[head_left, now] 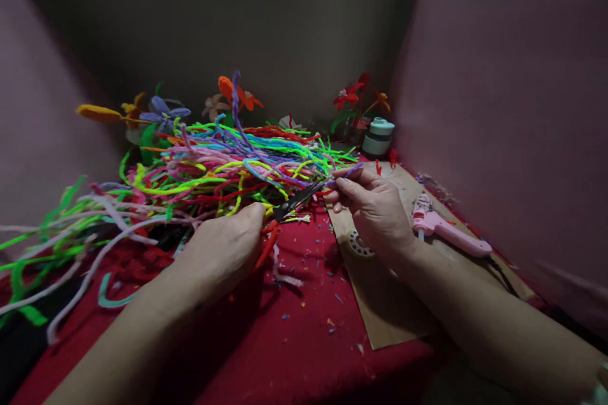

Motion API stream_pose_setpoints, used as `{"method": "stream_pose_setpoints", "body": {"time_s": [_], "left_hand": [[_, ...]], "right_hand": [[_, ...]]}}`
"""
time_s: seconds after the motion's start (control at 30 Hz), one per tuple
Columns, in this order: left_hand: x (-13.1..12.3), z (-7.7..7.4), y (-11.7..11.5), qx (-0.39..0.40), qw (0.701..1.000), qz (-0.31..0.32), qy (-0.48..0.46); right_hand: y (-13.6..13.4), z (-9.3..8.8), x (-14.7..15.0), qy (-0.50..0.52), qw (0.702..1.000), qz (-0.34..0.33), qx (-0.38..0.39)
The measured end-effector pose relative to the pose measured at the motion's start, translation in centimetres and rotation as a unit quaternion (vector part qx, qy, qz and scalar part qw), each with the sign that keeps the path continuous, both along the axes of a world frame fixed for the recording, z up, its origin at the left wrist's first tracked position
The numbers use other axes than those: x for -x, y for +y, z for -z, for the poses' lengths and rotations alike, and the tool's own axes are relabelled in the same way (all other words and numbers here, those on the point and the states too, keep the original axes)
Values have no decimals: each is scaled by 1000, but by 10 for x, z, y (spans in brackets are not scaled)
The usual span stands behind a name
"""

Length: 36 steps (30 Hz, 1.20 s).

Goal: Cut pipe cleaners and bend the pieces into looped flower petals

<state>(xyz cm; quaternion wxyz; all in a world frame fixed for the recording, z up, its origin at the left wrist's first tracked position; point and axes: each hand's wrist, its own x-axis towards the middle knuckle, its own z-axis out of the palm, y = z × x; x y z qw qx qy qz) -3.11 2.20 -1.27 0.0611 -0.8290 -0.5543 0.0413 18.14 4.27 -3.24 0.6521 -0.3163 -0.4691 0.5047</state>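
My left hand (232,237) is closed around the orange handles of a pair of scissors (299,200), whose dark blades point up and to the right. The blade tips reach to the fingers of my right hand (373,205). That hand pinches a purple pipe cleaner (354,169) between thumb and fingers; a short end sticks out above the fingertips. Whether the blades touch the pipe cleaner I cannot tell. Behind both hands lies a big heap of pipe cleaners (204,180) in many colours, with one purple strand standing up from it.
A pink glue gun (449,232) rests on a brown board (389,310) at the right, near a white perforated disc (360,244). Pipe-cleaner flowers (164,114) and a pale green-lidded jar (379,137) stand at the back. Small scraps dot the red cloth (294,342). Walls enclose both sides.
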Motion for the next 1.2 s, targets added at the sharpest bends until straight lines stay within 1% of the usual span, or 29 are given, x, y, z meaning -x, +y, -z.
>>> {"method": "stream_pose_setpoints", "body": {"time_s": [0.1,0.17,0.3,0.4,0.53,0.77,0.9,1.03,1.2], "left_hand": [[-4,-2,-2,4,1000,9,7],[-6,-3,-3,7,1000,13,-7],[-8,-3,-6,19,999,-12,-44],[-9,-3,-7,19,1000,-21,-6],[-11,0,-6,-7,999,-11,49],[-11,2,-7,-14,999,-9,50],[-12,0,-7,-2,999,-9,52],[-13,-2,-8,12,998,-15,56],[-13,0,-9,15,998,-11,53]], "right_hand": [[-2,-1,1,1,1000,2,-6],[-4,-2,2,5,1000,-2,-6],[-6,-3,4,10,1000,-15,-6],[-7,-3,5,15,999,-28,-3],[-6,-3,4,19,999,-42,7],[-7,-4,3,28,998,-55,28],[-8,-5,3,26,998,-56,31],[-8,-5,3,18,998,-49,17],[-10,-6,4,-1,1000,-22,-3]]}}
